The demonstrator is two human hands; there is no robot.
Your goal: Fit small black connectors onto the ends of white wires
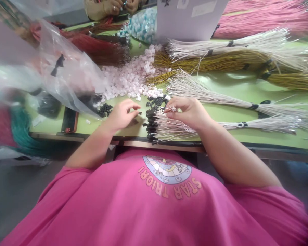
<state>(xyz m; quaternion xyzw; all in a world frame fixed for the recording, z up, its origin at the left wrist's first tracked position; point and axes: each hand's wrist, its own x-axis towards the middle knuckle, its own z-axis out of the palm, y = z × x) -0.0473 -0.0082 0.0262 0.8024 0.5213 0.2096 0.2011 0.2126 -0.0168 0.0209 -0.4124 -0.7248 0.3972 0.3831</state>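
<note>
My right hand pinches the metal-tipped ends of one or more thin white wires between thumb and fingers; how many I cannot tell. Beneath it lies a bundle of white wires, many ending in black connector housings. To the left, my left hand hovers just over the table, its fingers bent and slightly apart with nothing visible between them. By its thumb tip is a small black piece. Loose black housings lie between the hands, and another heap of black pieces sits beside my left wrist.
Loose white connectors spread over the green table. More white wire bundles, yellow wires and pink wires lie right. A clear plastic bag and a phone-like object are left. Opposite are another person's hands.
</note>
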